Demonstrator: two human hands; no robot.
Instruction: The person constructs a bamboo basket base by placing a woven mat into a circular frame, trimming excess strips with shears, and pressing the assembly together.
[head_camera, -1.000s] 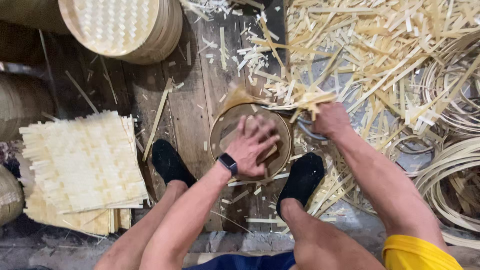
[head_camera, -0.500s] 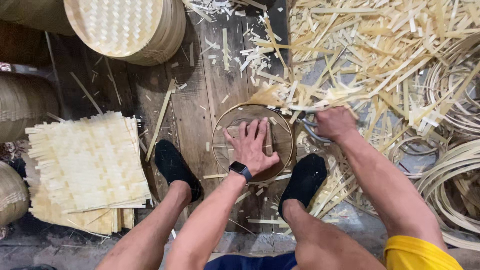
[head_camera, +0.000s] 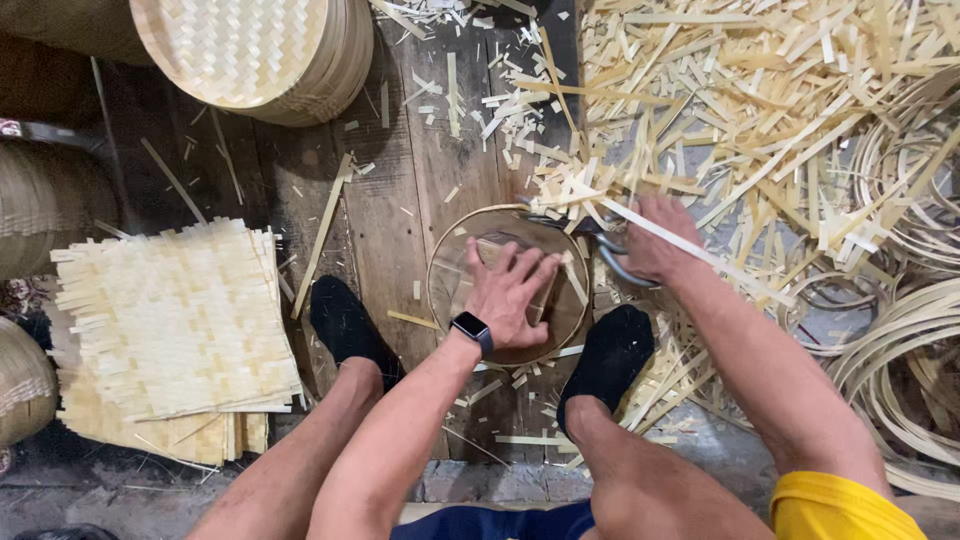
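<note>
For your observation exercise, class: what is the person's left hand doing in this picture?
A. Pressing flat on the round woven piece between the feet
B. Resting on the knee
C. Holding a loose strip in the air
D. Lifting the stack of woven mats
A: the left hand lies spread, palm down, on the round woven piece on the floor, while the right hand grips scissors at its rim.

I am watching through one camera only — it is sitting on the person's head and looking almost straight down past the knees at the plank floor (head_camera: 400, 190). It is framing both forearms closely — there is no second view sharing anything.
</note>
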